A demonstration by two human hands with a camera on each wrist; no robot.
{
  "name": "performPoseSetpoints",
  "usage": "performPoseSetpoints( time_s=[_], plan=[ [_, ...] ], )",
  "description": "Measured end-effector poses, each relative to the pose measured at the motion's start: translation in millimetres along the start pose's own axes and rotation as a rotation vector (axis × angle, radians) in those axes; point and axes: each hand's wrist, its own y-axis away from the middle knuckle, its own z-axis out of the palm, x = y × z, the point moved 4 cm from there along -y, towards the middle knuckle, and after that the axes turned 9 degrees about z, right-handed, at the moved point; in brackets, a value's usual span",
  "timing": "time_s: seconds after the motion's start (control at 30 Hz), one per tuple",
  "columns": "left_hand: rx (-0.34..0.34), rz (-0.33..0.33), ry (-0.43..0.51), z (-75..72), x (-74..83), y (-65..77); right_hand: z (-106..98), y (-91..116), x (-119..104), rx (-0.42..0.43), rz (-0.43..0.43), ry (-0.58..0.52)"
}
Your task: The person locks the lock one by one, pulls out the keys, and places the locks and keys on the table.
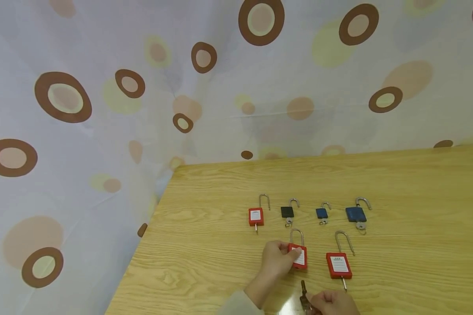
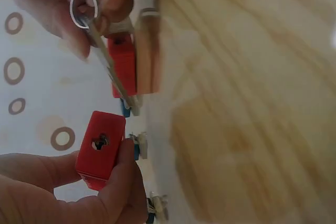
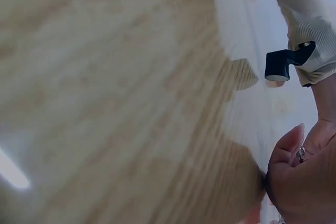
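The left hand (image 1: 277,262) pinches a red padlock (image 1: 303,257), thumb laid over the white label on its front and fingers behind the body. The right hand (image 1: 335,302) is closed around the head of a key (image 1: 303,287), thumb against curled fingers, with a metal key ring (image 2: 97,6) at its grip. The key's blade points toward the gripped padlock but stands apart from it. In the left wrist view, the padlock's keyhole (image 2: 100,141) shows on its end face, turned toward the right hand. The shackle of this padlock stands up from the body, and both of its legs appear to meet it.

Just right of the left hand's padlock lies another red padlock (image 1: 339,265), its shackle swung open and a key standing out of its bottom. Beyond the hands, four more padlocks form a row on the wooden bench (image 1: 205,210): from left to right, a red one (image 1: 255,216), a black one (image 1: 287,211), a small blue one (image 1: 321,213) and a larger blue one (image 1: 356,214). All four have open shackles and keys at their lower ends.

A pale sleeve (image 1: 240,305) covers the left forearm. Behind the bench rises white sheeting (image 1: 220,135) printed with brown rings and soft peach and yellow spots.
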Motion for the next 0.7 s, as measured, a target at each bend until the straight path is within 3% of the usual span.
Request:
performPoseSetpoints(
  time_s=[0.33, 0.7],
  plan=[
    [0.02, -0.011, -0.093, 7.0, -4.4, -5.4, 0.3, -0.3, -9.4, -0.016, 0.023, -0.058],
    [-0.009, 0.02, -0.186, 6.4, 1.1, -8.7, -6.3, -10.5, -18.3, -0.048, -0.047, 0.111]
  ],
)
